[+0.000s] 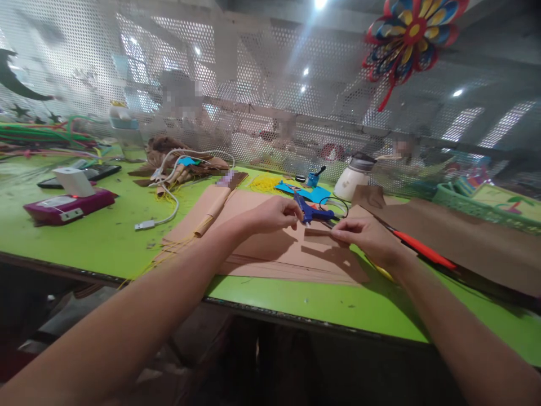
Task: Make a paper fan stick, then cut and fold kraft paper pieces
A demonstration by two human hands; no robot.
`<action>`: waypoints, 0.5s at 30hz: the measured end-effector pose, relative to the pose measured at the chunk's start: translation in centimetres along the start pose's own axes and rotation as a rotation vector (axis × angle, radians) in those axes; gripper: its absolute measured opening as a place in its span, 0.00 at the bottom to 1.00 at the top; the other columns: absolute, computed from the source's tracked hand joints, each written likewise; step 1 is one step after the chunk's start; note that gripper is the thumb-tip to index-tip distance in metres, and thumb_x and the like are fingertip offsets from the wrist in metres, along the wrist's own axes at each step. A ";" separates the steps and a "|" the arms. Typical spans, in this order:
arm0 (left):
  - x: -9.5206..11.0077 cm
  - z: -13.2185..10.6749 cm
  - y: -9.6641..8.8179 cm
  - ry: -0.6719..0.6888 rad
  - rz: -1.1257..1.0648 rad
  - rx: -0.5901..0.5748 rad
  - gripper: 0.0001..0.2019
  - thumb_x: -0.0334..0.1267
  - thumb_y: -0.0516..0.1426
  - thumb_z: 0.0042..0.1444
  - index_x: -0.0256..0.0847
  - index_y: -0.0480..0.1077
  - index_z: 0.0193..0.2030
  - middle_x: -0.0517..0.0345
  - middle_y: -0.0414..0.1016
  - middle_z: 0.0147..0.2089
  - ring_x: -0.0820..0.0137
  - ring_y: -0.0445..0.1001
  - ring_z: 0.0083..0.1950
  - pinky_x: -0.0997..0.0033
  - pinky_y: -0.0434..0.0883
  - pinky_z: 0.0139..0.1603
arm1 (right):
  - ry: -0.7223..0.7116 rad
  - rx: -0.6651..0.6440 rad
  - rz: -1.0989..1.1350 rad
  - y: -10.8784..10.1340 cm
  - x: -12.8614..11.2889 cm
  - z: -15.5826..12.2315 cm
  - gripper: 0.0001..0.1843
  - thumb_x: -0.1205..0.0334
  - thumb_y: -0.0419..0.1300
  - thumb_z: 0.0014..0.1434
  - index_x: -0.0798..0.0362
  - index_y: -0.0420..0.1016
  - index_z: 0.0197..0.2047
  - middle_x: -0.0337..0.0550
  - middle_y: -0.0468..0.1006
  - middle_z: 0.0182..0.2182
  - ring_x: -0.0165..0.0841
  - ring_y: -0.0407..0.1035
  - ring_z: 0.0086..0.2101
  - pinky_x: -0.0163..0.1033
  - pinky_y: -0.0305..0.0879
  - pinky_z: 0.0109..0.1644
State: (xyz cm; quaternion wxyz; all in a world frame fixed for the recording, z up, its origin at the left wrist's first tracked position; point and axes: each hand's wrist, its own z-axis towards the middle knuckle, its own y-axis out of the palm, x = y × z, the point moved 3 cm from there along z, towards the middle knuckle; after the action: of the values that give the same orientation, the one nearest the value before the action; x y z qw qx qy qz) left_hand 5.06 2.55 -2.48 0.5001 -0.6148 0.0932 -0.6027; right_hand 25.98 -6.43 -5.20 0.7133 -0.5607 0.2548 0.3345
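My left hand (276,214) is closed around the handle of a blue glue gun (310,211) whose nozzle points down at the work. My right hand (366,234) pinches a small brown paper strip (316,234) just to the right of the gun. Both hands hover over a stack of brown paper sheets (270,248) lying on the green table (105,237). A rolled brown paper tube (211,217) lies on the left part of the sheets.
A magenta box (70,206) with a white device, a white USB cable (163,217), a phone, yellow thread, blue foam pieces (313,193), a white jug (353,177), an orange-handled tool (422,251), large brown sheets (460,237) and a green basket (477,206) lie around. A perforated screen (253,84) stands behind the table.
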 end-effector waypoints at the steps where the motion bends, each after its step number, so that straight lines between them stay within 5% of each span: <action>1: 0.3 0.1 0.2 0.018 0.006 0.019 0.10 0.32 0.53 0.52 0.34 0.73 0.39 0.54 0.75 0.35 0.73 0.70 0.35 0.75 0.63 0.35 | 0.014 -0.017 0.008 0.3 -0.3 -0.1 0.15 0.50 0.61 0.51 0.55 0.77 0.29 0.40 0.73 0.22 0.29 0.64 0.23 0.35 0.59 0.26; 4: 0.8 0.1 1.5 0.040 -0.054 -0.016 0.12 0.38 0.54 0.53 0.35 0.74 0.41 0.55 0.76 0.37 0.72 0.70 0.37 0.75 0.63 0.37 | 0.067 -0.069 0.045 1.3 -1.4 -0.4 0.14 0.51 0.61 0.52 0.54 0.77 0.29 0.40 0.73 0.22 0.29 0.64 0.24 0.35 0.58 0.26; 9: 1.1 -0.3 2.6 -0.029 -0.174 -0.124 0.07 0.35 0.57 0.49 0.33 0.73 0.28 0.61 0.69 0.23 0.76 0.63 0.26 0.76 0.59 0.29 | 0.040 0.001 0.114 1.4 -2.0 -0.5 0.14 0.50 0.62 0.51 0.54 0.78 0.30 0.41 0.75 0.24 0.31 0.66 0.26 0.36 0.62 0.29; 12: 1.4 -0.7 2.2 -0.017 -0.446 -0.165 0.08 0.36 0.59 0.49 0.33 0.72 0.26 0.62 0.67 0.22 0.77 0.62 0.27 0.75 0.60 0.31 | -0.051 0.029 0.354 0.6 -1.9 -0.6 0.16 0.49 0.58 0.55 0.51 0.78 0.37 0.46 0.77 0.34 0.36 0.70 0.35 0.41 0.67 0.36; 15: 1.7 -0.9 2.4 -0.004 -0.696 -0.253 0.09 0.39 0.62 0.47 0.34 0.74 0.29 0.61 0.68 0.24 0.77 0.63 0.27 0.74 0.61 0.32 | -0.070 -0.084 0.476 0.3 -2.3 -1.2 0.19 0.49 0.59 0.54 0.47 0.76 0.47 0.47 0.77 0.40 0.38 0.72 0.38 0.43 0.69 0.38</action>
State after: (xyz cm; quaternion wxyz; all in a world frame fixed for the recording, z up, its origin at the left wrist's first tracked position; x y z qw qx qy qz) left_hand 5.93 -0.28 -3.36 0.1853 -0.6679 -0.0488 -0.7191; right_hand 24.25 -8.03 -3.98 0.5989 -0.5020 0.3410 0.5225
